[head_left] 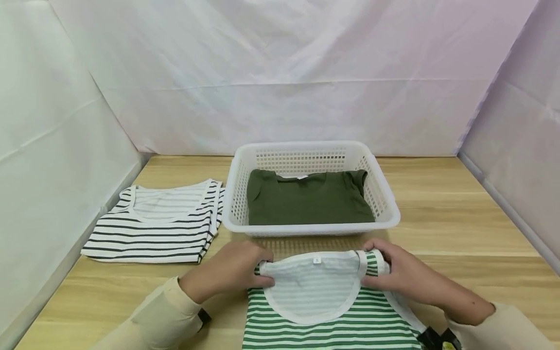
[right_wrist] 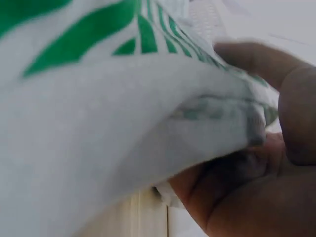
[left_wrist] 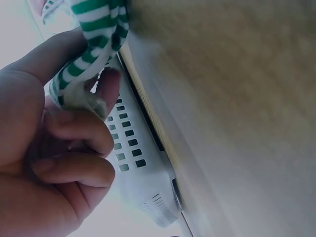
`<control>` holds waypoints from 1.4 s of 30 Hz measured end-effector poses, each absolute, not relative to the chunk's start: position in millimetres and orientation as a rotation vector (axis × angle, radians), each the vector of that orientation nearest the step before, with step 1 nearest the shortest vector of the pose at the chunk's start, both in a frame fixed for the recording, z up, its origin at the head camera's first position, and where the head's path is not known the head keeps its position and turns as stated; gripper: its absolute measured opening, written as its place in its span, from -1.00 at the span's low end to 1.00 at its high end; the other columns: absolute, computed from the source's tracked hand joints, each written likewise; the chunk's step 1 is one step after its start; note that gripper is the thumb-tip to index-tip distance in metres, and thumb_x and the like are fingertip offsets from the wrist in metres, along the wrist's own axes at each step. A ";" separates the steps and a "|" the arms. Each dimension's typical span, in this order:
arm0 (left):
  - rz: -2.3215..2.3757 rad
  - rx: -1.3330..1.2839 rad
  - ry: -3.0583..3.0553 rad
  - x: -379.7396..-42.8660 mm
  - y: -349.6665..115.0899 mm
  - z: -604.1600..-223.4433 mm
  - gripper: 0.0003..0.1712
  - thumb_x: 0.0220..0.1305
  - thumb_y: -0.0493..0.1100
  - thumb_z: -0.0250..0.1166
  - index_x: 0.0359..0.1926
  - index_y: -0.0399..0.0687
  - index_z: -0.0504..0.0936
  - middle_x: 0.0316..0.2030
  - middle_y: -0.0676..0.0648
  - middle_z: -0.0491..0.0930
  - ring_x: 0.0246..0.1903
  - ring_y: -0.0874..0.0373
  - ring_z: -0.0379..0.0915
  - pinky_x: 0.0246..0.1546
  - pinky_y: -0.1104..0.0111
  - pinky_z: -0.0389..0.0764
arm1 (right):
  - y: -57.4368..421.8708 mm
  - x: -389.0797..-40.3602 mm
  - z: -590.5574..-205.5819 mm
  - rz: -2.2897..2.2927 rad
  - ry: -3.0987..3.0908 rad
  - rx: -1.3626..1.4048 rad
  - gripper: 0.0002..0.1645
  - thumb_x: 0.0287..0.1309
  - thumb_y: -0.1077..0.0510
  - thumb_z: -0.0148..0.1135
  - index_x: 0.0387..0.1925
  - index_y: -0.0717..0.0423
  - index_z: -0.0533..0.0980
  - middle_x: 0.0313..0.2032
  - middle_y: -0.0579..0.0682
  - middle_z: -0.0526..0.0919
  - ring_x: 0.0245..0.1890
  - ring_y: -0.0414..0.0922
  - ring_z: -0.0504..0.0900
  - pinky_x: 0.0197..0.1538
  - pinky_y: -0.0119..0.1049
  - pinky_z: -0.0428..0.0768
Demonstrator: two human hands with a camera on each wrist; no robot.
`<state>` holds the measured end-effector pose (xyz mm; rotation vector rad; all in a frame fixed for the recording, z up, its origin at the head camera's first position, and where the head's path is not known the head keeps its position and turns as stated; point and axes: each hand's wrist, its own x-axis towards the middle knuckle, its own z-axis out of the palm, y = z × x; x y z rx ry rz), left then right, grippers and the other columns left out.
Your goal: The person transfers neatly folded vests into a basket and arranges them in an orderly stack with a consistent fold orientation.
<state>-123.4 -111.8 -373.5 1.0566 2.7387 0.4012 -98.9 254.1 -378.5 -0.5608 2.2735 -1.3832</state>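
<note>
A green-and-white striped shirt (head_left: 332,333) hangs between both hands in front of the basket, its white-trimmed neckline and small size tag facing up. My left hand (head_left: 234,270) pinches the shirt's left shoulder between thumb and fingers; in the left wrist view that striped strap (left_wrist: 91,54) is bunched in the grip, with the other fingers curled. At the opposite shoulder, my right hand (head_left: 402,274) grips the fabric beside the neckline. The right wrist view shows the white armhole trim (right_wrist: 118,113) close up, running to the thumb and fingers. The shirt's lower part leaves the head view's bottom edge.
A white perforated basket (head_left: 312,228) stands just beyond the hands, holding a folded dark green shirt (head_left: 310,199). To its left, a folded black-and-white striped shirt (head_left: 153,228) lies on the wooden table (head_left: 463,214). White sheets (head_left: 288,78) enclose the back and sides.
</note>
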 end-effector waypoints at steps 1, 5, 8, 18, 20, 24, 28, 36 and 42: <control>0.412 1.059 2.740 -123.0 -111.6 -373.1 -0.70 0.09 0.15 0.48 -0.47 0.22 0.53 -0.57 0.31 0.45 -0.59 0.38 0.31 -0.59 0.44 0.35 | 255.1 -98.4 -379.1 -1.400 2.230 -0.563 -0.52 0.18 0.15 0.41 0.03 0.21 0.40 -0.14 0.14 0.60 -0.24 -0.26 0.61 -0.24 -0.32 0.65; 0.504 1.060 2.739 -120.7 -111.8 -371.3 -0.77 0.12 0.09 0.47 -0.38 0.21 0.58 -0.54 0.29 0.51 -0.58 0.40 0.33 -0.55 0.47 0.39 | 256.2 -96.8 -381.9 -1.409 2.098 -0.606 -0.62 0.17 0.21 0.40 -0.01 0.21 0.51 -0.24 0.00 0.64 -0.31 -0.28 0.60 -0.28 -0.32 0.66; 0.619 1.047 2.720 -119.4 -114.3 -369.3 -0.79 0.13 0.05 0.48 -0.35 0.22 0.58 -0.53 0.29 0.52 -0.58 0.41 0.32 -0.53 0.49 0.40 | 256.4 -95.5 -382.6 -1.397 2.099 -0.709 -0.81 0.22 0.23 0.34 -0.13 0.14 0.57 -0.34 -0.15 0.63 -0.37 -0.33 0.57 -0.31 -0.35 0.63; 1.209 0.970 2.525 -114.4 -129.9 -352.7 -0.77 0.13 0.02 0.51 -0.30 0.26 0.59 -0.35 0.24 0.64 -0.38 0.36 0.53 -0.32 0.42 0.62 | 256.8 -86.3 -358.0 -1.307 2.413 -0.737 -0.85 0.35 0.12 0.24 -0.08 -0.06 0.48 -0.25 -0.17 0.57 -0.22 -0.31 0.49 -0.22 -0.37 0.51; 1.280 0.967 2.529 -112.7 -130.9 -349.3 -0.78 0.15 0.03 0.50 -0.27 0.22 0.60 -0.35 0.19 0.65 -0.40 0.35 0.52 -0.38 0.42 0.61 | 255.5 -85.1 -350.3 -1.299 2.445 -0.746 -0.81 0.39 0.14 0.19 -0.02 -0.07 0.46 -0.17 -0.15 0.58 -0.16 -0.30 0.51 -0.18 -0.38 0.53; 1.368 0.946 2.555 -108.0 -130.2 -339.1 -0.77 0.18 0.00 0.48 -0.24 0.14 0.60 -0.29 0.11 0.68 -0.32 0.30 0.55 -0.33 0.41 0.62 | 251.5 -83.2 -333.0 -1.257 2.576 -0.788 -0.74 0.40 0.12 0.18 0.05 -0.17 0.44 -0.06 -0.16 0.62 -0.07 -0.28 0.57 -0.10 -0.39 0.57; 1.415 0.885 2.570 -109.2 -130.1 -321.2 -0.77 0.17 -0.05 0.49 -0.22 0.12 0.61 -0.26 0.08 0.69 -0.31 0.24 0.57 -0.34 0.38 0.64 | 248.7 -86.7 -313.6 -1.250 2.649 -0.777 -0.77 0.39 0.14 0.19 0.02 -0.16 0.44 -0.11 -0.15 0.62 -0.12 -0.24 0.61 -0.14 -0.35 0.60; 1.515 0.667 2.596 -144.5 -134.6 -282.1 -0.71 0.27 -0.02 0.41 -0.08 0.02 0.57 -0.29 -0.09 0.67 -0.36 0.10 0.63 -0.40 0.25 0.69 | 240.8 -123.8 -275.1 -1.369 2.607 -0.832 -0.71 0.43 0.20 0.12 0.13 0.01 0.44 -0.24 0.07 0.62 -0.39 -0.11 0.69 -0.34 -0.22 0.69; 1.572 0.588 2.609 -184.8 -128.2 -265.1 -0.60 0.40 0.12 0.25 0.04 -0.03 0.47 -0.22 -0.13 0.65 -0.33 0.05 0.66 -0.29 0.22 0.71 | 233.4 -168.7 -253.3 -1.302 2.716 -0.691 -0.51 0.46 0.01 0.10 0.32 0.03 0.36 -0.06 0.11 0.61 -0.28 -0.13 0.66 -0.20 -0.29 0.64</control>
